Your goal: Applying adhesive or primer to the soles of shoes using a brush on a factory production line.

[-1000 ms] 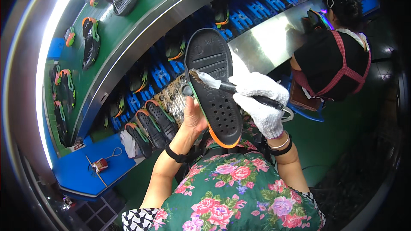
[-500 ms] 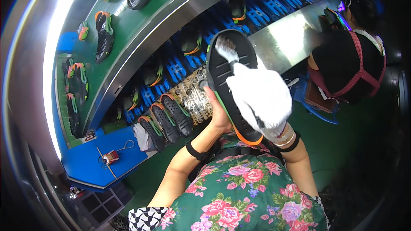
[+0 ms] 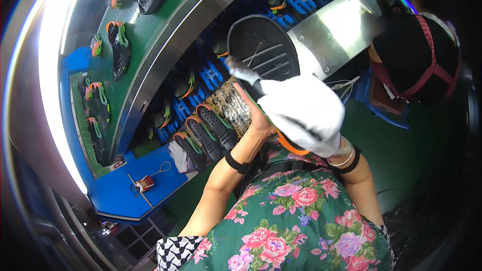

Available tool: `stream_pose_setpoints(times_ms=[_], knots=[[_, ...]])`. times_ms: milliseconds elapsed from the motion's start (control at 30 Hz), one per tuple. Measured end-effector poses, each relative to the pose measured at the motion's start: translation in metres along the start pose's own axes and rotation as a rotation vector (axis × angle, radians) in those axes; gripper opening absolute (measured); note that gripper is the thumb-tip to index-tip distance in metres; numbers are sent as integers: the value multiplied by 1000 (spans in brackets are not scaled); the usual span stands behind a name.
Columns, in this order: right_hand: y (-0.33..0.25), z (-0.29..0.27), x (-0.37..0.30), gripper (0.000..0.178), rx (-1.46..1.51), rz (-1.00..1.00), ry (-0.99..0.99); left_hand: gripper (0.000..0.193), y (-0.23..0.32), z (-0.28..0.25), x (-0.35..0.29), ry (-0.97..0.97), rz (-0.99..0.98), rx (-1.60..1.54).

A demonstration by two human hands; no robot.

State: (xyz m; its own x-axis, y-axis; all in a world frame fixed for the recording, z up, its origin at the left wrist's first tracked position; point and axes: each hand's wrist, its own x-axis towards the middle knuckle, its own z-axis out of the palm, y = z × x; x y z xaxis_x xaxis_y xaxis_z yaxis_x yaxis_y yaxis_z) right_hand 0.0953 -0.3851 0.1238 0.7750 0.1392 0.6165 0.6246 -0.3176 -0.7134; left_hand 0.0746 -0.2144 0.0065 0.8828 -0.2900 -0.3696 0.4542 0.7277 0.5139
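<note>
My left hand (image 3: 257,116), bare, grips a black shoe sole (image 3: 268,45) by its left side. The sole's wide toe end points away from me, and an orange edge shows at its near end. My right hand (image 3: 304,113), in a white glove, is closed around a brush (image 3: 246,73) with pale bristles and a dark handle. Those bristles are at the sole's left edge, below the toe; whether they touch it I cannot tell. A thin streak runs across the ridged face. The gloved hand hides much of the sole's near half.
Left of my hands, several black clogs (image 3: 202,133) stand beside a tape-covered panel (image 3: 233,105). A blue table (image 3: 118,193) holds a small red object. Shoe parts lie on a green conveyor (image 3: 143,25); blue racks (image 3: 211,76) line its side. A co-worker (image 3: 414,60) sits at right.
The brush has moved left and nearer, from the sole's toe face to its left edge. The sole's toe end has turned and looks larger. The whole view has shifted a little.
</note>
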Motion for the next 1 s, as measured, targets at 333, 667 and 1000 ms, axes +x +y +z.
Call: stream_pose_setpoints(times_ms=[333, 667, 1000], knots=[[-1, -3, 11, 34, 186, -41, -47, 100, 3, 6, 14, -313, 72, -407], [23, -3, 14, 28, 290, -56, -76, 102, 11, -26, 29, -392, 77, -373], [27, -5, 4, 26, 284, -41, -121, 119, 28, 22, 24, 131, 97, 9]])
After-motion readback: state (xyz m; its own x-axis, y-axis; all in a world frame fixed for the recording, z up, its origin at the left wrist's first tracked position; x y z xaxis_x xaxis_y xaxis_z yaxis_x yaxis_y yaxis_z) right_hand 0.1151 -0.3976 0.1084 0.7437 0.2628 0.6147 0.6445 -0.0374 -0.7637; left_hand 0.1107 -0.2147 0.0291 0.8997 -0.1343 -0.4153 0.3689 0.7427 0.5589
